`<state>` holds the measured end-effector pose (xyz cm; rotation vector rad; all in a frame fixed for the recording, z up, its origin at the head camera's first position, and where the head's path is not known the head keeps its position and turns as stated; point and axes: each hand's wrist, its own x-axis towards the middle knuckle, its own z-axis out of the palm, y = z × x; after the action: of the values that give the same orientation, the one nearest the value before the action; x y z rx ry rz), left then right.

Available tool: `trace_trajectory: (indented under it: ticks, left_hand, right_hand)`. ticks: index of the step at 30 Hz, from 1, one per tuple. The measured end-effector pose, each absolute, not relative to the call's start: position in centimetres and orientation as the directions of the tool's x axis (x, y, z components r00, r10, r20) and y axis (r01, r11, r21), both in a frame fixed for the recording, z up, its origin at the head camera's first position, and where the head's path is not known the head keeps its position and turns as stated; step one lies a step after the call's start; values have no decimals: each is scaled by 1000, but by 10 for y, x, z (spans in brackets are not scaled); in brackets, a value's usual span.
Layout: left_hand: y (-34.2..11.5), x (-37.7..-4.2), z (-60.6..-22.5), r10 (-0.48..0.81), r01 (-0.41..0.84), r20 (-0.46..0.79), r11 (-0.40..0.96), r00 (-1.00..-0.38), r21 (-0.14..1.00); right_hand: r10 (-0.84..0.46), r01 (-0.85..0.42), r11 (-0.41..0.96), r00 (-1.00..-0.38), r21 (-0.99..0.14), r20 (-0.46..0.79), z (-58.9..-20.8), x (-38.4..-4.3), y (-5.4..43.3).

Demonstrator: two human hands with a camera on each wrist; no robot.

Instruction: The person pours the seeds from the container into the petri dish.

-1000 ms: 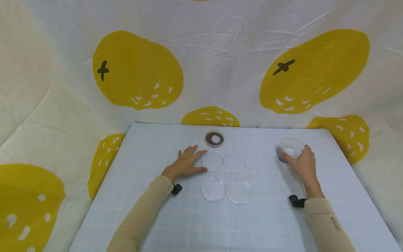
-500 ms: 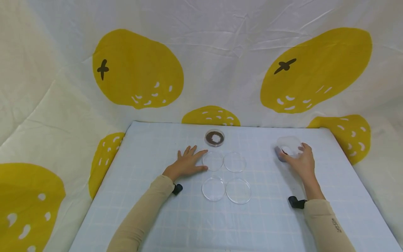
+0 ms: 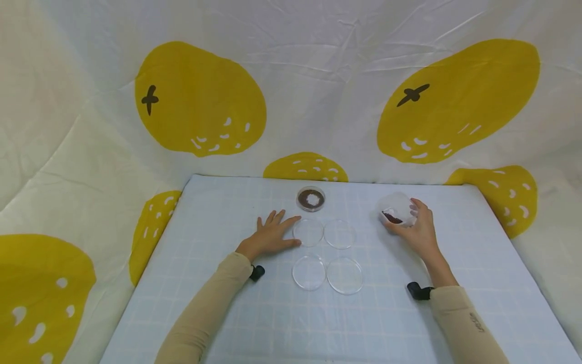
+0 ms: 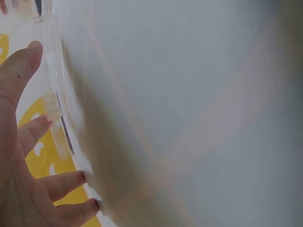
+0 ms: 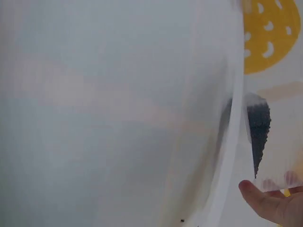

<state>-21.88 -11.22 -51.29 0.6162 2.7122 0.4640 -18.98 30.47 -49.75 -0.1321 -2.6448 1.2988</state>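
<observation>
Head view: the right hand (image 3: 419,230) grips a tilted cup (image 3: 396,201) toward the worktop's (image 3: 254,328) far right corner; the left hand (image 3: 269,236), fingers spread, meets a dish (image 3: 309,232) in from the far edge. Left wrist: thumb and forefinger touch the dish. Right wrist: dark grains (image 5: 258,125) slope inside the cup.

From my remote post I noted a white curtain (image 3: 318,101) across the upper frame, yellow fruit prints (image 3: 200,101) upper left and right, a pale checked tablecloth (image 3: 373,328) below centre.
</observation>
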Motion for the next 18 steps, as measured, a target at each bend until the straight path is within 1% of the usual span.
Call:
trace_trajectory:
  ticks: [3,6,18]
  left_hand:
    - [-113,-218,-512,461,358,-231,854,-857,378]
    - [-113,-218,-512,466,360,-225,849,-856,386]
    - [-114,-221,-517,471,366,-226,847,-853,385]
  right_hand:
    - [105,-87,624,-976,-776,193,-498,-194,295]
    - [48,-143,640,-973,-755,224,-498,-197,285]
    - [-144,-285,691,-955,-664,260,-486,-199,247]
